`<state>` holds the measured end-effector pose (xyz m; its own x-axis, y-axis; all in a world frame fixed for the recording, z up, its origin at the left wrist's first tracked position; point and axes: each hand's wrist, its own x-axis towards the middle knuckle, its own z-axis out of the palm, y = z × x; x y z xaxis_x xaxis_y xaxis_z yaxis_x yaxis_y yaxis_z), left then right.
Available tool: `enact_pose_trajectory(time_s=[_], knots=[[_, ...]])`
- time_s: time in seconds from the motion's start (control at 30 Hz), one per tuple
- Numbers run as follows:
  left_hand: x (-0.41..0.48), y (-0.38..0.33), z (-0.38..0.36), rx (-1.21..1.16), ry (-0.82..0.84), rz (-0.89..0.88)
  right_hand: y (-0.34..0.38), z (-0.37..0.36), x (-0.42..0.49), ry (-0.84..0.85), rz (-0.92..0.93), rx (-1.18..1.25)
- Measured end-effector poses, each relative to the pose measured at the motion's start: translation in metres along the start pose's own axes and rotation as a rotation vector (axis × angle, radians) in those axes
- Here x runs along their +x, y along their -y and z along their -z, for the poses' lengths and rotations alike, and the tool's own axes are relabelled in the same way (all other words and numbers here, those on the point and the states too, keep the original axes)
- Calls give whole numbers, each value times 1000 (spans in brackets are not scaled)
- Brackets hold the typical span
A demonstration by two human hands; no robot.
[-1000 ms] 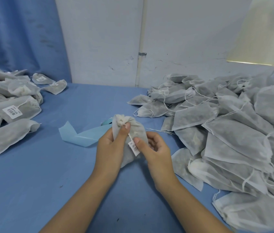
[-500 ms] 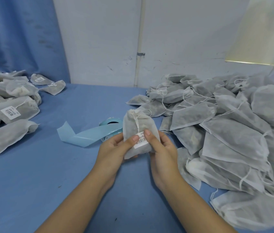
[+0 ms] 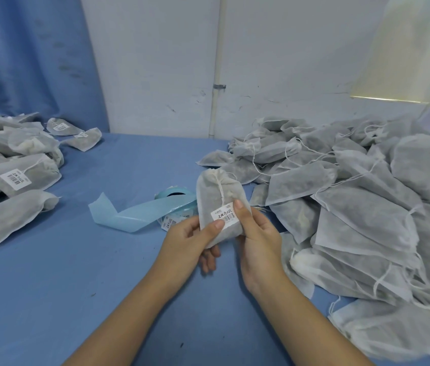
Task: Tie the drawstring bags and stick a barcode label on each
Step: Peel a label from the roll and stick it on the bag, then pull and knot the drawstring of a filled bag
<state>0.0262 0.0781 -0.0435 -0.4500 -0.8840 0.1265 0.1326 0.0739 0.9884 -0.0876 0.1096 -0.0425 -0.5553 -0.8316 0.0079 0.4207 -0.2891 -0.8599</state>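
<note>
Bag (image 3: 219, 196), of white gauzy cloth with dark filling showing through, is held upright above the table (image 3: 76, 286), just right of the roll (image 3: 174, 193) and nearer the person. Its neck is gathered closed at the top, and a white string (image 3: 220, 186) hangs down the front onto the label (image 3: 223, 215). That label is a white sticker on the bag's lower front. It carries a small printed line, a row of dark characters too small to read, and a barcode underneath.

Left hand (image 3: 186, 244) pinches the bag from the roll's side, thumb pressed on the label's lower left corner, fingers curled behind and below. Right hand (image 3: 260, 239) grips the far side, thumb lying up along the label's right edge, fingers hidden behind the cloth. Both forearms are bare.

A pale blue strip (image 3: 129, 217) of backing trails from the roll to its left, and a spare sticker (image 3: 169, 222) with print shows at the roll's near edge. Labelled bags (image 3: 18, 175) lie well left of the roll. Loose bags (image 3: 353, 207) with untied strings are heaped to its right.
</note>
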Motion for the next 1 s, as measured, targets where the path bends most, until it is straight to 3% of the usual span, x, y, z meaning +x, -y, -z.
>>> enact_pose_trajectory(time_s=[0.07, 0.17, 0.27, 0.4, 0.6, 0.7, 0.9, 1.0], knots=[[2, -5, 1, -19, -107, -38, 0, 1, 1, -30, -28, 26], [16, -22, 14, -396, -300, -148, -1, 4, 5, -82, -79, 14], [23, -31, 28, -601, -345, -174, -5, 7, 7, -94, -82, 18], [16, -24, 17, -492, -216, -145, -6, 6, 7, -133, -14, -3], [8, -17, -4, -195, -120, -151, 3, 4, 7, -336, 428, -287], [4, -13, -9, -103, -96, -134, 11, 8, 15, -405, 399, -267], [3, -9, -11, -56, -93, -99, 28, 32, 30, -264, 342, -113], [4, -8, -12, -57, -109, -84, 25, 28, 24, -244, 353, -193]])
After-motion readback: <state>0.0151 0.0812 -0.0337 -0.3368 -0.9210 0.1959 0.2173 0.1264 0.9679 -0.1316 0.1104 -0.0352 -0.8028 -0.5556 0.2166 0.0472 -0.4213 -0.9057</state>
